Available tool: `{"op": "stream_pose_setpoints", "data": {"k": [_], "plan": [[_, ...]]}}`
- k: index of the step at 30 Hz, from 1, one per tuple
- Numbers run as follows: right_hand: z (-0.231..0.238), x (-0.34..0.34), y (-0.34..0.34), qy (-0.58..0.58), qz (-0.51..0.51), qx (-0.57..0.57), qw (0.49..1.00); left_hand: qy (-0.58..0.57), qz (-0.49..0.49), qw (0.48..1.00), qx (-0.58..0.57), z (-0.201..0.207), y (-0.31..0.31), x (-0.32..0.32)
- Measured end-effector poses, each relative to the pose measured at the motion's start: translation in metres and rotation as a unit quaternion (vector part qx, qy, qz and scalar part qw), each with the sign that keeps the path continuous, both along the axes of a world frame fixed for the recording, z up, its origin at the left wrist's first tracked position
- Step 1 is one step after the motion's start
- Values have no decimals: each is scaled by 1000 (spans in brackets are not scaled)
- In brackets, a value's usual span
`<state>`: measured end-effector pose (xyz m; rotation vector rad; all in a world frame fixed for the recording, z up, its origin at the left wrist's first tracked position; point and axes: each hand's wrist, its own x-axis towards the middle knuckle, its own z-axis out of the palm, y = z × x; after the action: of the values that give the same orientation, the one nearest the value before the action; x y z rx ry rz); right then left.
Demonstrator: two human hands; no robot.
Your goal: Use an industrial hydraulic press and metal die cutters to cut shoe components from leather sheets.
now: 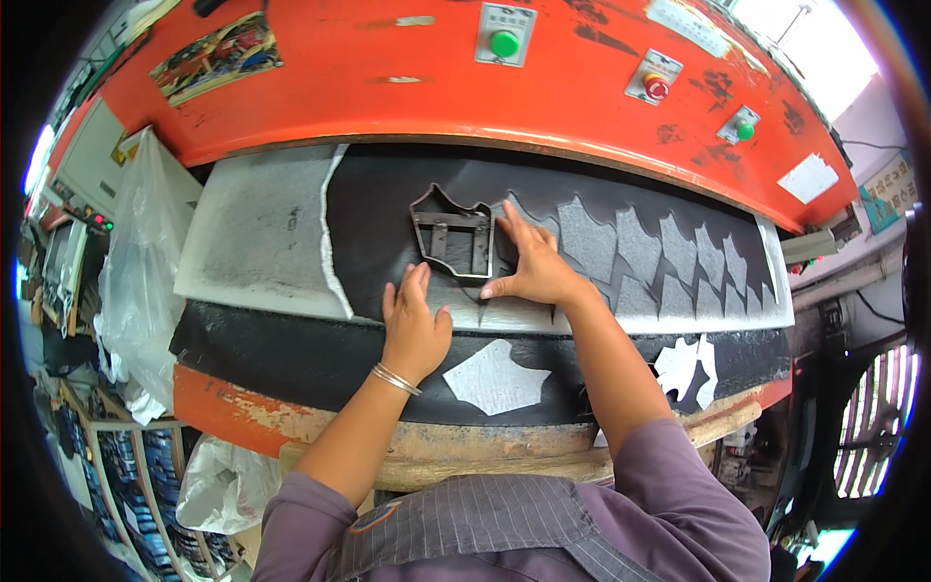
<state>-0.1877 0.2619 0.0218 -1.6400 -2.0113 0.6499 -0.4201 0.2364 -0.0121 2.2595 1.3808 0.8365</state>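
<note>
Left hand: the left hand [415, 325] lies flat, palm down, at the centre of the frame; its grip is open, fingers spread on the black sheet [378, 238], fingertips just below the metal cutting die [453, 236].
Right hand: the right hand [531, 267] sits just right of centre, grip open and holding nothing, fingers stretched up along the die's right side, apparently touching its edge, though the contact is hard to make out.
Cutting die: a dark steel outline frame with cross bars, resting on the black sheet, centre of the frame, above the left hand.
Sheet: dark material spread across the counter [242, 233]; a row of cut-out holes [640, 252] runs to the right.
Cut piece: a pale grey cut piece [495, 378] lies at lower centre.
Machine: the orange press head [388, 87] spans the top, with a green button [503, 44].
</note>
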Motion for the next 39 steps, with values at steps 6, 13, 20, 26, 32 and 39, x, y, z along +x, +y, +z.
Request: {"op": "stream_pose_setpoints", "data": {"k": [6, 13, 20, 26, 32, 39], "plan": [[-11, 21, 13, -7, 8, 26, 1000, -35, 10, 999, -10, 8, 16, 14], [-12, 32, 23, -2, 31, 16, 999, 0, -20, 1000, -22, 7, 24, 13], [-9, 26, 20, -23, 24, 10, 999, 24, -36, 999, -15, 4, 21, 5], [13, 34, 7, -54, 27, -16, 998, 8, -39, 999, -33, 17, 17, 5], [82, 143, -34, 298, -266, 459, 794, -170, 25, 985, 24, 55, 26, 23], [167, 326, -45, 76, -559, 538, 626, -194, -168, 966, -37, 201, 41, 138]]}}
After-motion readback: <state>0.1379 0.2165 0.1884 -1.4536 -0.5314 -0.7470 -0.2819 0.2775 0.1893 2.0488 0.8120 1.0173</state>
